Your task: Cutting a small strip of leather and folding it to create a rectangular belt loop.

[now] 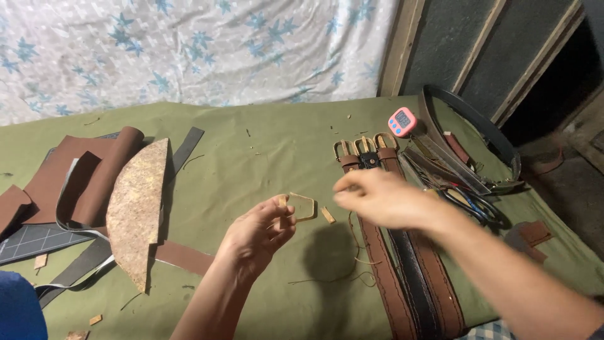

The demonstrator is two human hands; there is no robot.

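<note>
L hand (255, 236) w/ buckle (302, 206) — belts (377, 252) nearby

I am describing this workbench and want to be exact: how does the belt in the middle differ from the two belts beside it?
The middle belt is black, while the two outer belts are brown. Its buckle end looks dark, while the outer belts' ends are brown. All three lie flat, side by side on the green cloth, with brass-coloured buckles pointing away from the person.
</note>
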